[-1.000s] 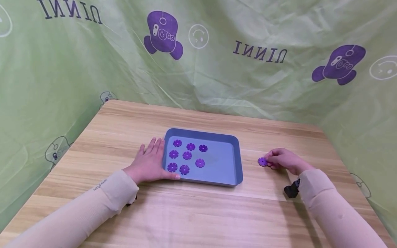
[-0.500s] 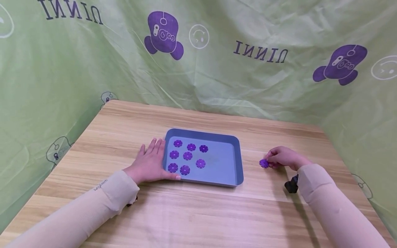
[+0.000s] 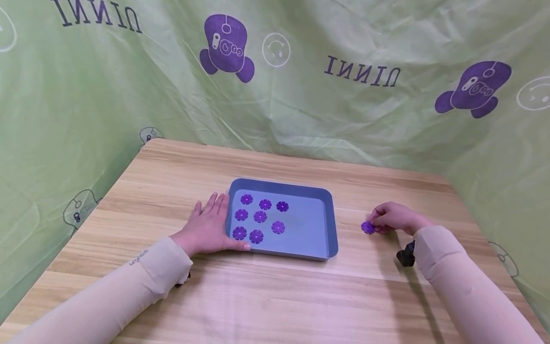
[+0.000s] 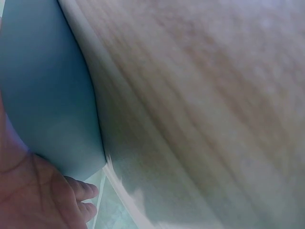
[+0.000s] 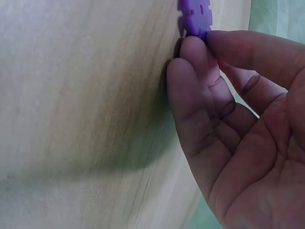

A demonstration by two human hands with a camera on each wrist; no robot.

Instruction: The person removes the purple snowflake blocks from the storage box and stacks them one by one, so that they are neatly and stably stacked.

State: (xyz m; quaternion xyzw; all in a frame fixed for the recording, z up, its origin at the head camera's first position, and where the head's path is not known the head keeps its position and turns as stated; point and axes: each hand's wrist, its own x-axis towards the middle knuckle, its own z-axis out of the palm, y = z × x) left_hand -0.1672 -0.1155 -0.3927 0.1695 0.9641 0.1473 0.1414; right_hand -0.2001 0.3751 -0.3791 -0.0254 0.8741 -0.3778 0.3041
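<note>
Between thumb and fingers, my right hand [image 3: 397, 218] pinches a purple notched disc [image 3: 367, 228] by its edge, low over the table to the right of the tray. In the right wrist view the disc [image 5: 196, 16] shows at the top, partly cut off. My left hand [image 3: 207, 230] lies with straight, spread fingers against the left end of a blue-grey tray [image 3: 327, 215], its thumb along the near rim. Several purple notched discs [image 3: 259, 217] lie flat in the tray's left and middle part. The left wrist view shows the tray's outer wall [image 4: 55, 90] beside the palm.
The wood-grain table [image 3: 275, 296] carries the tray near its middle. A green printed curtain [image 3: 296, 114] hangs behind and at both sides of the table. A black wrist device [image 3: 406, 254] sits under the right sleeve.
My right hand, with the disc pinched in it, has shifted slightly to the right. The left hand and the discs in the tray stay as they were.
</note>
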